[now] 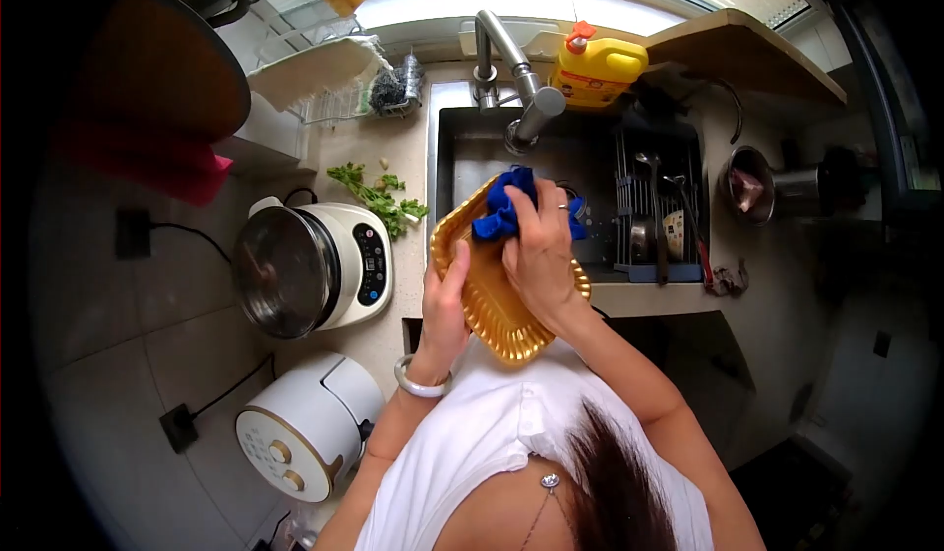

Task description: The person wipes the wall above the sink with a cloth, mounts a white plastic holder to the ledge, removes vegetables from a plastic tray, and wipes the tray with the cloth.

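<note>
A gold tray [492,290] with a fluted rim is held tilted in front of my chest, over the sink's near edge. My left hand [447,300] grips its left side, with the thumb over the rim. Bunched in my right hand [541,251] is a blue cloth [500,209], pressed against the upper inside of the tray. Part of the cloth sticks out to the right of my fingers. My right forearm and hand cover the tray's right part.
Behind the tray is the sink [447,148] with a faucet [539,109] and a rack of utensils [639,197]. A yellow jug [598,71] stands behind. Leafy greens [379,195], a cooker [359,266] and a white appliance [315,423] are at left; a pot [747,187] is at right.
</note>
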Tool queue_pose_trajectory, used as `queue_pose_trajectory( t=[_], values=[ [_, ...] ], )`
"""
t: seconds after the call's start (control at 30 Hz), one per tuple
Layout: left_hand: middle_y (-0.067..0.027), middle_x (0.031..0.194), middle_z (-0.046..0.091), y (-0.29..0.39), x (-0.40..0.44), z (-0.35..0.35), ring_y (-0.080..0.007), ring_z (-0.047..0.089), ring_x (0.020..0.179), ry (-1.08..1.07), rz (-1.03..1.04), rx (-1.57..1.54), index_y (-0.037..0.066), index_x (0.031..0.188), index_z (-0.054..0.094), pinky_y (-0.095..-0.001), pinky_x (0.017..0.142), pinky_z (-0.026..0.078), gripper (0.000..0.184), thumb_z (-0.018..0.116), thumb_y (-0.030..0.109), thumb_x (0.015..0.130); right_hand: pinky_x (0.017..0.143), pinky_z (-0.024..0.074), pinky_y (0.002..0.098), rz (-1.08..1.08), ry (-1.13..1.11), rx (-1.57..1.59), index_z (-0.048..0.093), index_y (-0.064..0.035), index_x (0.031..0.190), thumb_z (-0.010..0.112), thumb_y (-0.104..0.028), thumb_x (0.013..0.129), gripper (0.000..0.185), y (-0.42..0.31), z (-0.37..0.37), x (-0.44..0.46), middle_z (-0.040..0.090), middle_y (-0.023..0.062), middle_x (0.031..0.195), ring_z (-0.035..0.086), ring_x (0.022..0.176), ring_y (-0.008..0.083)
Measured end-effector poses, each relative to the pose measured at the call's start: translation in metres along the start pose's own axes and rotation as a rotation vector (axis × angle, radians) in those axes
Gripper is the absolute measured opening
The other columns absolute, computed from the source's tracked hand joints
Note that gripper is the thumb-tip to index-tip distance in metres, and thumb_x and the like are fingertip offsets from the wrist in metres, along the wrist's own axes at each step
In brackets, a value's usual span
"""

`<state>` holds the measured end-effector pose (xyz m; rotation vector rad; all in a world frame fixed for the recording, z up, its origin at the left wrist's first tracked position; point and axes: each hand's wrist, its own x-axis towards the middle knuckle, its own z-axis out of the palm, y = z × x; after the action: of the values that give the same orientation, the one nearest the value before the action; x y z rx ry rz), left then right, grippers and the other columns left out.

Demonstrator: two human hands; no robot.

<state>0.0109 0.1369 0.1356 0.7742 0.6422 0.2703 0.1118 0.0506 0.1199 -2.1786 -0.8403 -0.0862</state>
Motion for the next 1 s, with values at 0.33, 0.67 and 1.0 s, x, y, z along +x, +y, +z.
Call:
queue_pose_trajectory(
  t=[0.33,0.67,1.0],
  values=[
    [-0.0141,0.133,0.057,0.009,0.020,-0.022,-0.0241,0.059,0.120,-0.057,0.010,-0.113,0.003,0.139,0.044,-0.0387,0.102,0.049,0.067,0.034,0.058,0.102,0.094,0.0468,0.0338,0.221,-1.328,0.977,0.063,0.0007,0.107,0.056,0.002,0.076,0.031,0.024,-0.045,0.013,0.063,0.0123,0.110,0.060,0.101,0.0245],
    [-0.0171,0.132,0.057,0.026,0.037,-0.037,-0.0273,0.061,0.117,-0.120,-0.167,-0.320,0.001,0.139,0.044,-0.0403,0.097,0.054,0.076,0.028,0.064,0.100,0.075,0.0500,0.0250,0.614,0.013,0.378,0.070,-0.0011,0.102,0.069,-0.016,0.088,0.021,0.075,-0.147,0.012,0.070,0.0032,0.089,0.066,0.078,0.0135],
    [-0.0134,0.141,0.053,0.003,0.027,-0.034,-0.0287,0.054,0.127,-0.242,-0.088,-0.423,0.006,0.145,0.043,-0.0451,0.109,0.043,0.051,0.043,0.037,0.104,0.101,0.0445,0.0437,-0.159,-0.034,0.531,0.055,-0.0023,0.128,0.067,0.007,0.074,0.056,-0.031,-0.073,0.025,0.051,0.0214,0.132,0.053,0.120,0.0381]
  ],
)
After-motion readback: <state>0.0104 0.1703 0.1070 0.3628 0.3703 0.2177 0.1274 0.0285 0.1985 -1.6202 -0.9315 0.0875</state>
